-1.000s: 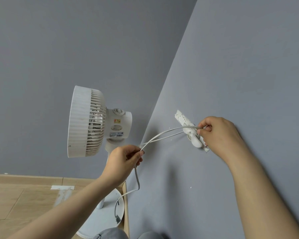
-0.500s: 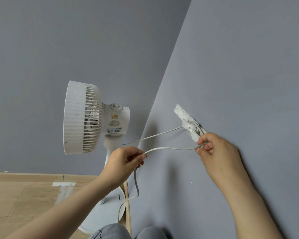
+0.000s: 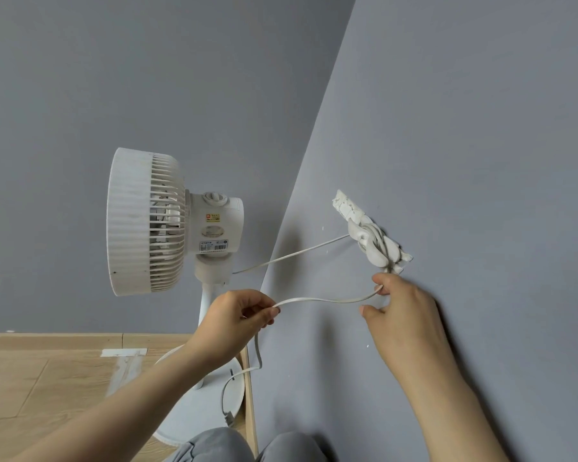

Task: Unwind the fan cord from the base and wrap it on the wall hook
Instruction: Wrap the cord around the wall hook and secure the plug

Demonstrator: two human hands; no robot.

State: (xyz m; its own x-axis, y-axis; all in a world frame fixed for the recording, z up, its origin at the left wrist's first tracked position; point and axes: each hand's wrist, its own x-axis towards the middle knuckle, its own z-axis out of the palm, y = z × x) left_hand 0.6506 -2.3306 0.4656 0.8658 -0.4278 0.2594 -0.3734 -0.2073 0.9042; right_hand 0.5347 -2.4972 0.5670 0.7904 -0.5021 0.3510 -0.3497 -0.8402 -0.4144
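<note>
Hanging in a shallow curve between the two hands, the white cord is seen just below the wall hook. One end of this curve is pinched by the left hand, between the thumb and the curled fingers, in front of the pole of the fan. The other end is taken by the bent fingertips of the right hand, directly under the hook. The thumb of this hand is held a little lower, and it cannot be told whether the cord is touched by it.

Several turns of the cord are wound around the hook, which is fixed on the grey wall with a rough white strip. From the hook one straight length is stretched to the left, toward the neck of the fan. From the left hand the cord is led downward to the round base, where a loop is laid and the plug is placed near the edge.

The fan is stood upright on the wooden floor, in the corner. Grey trousers are seen at the bottom edge.
</note>
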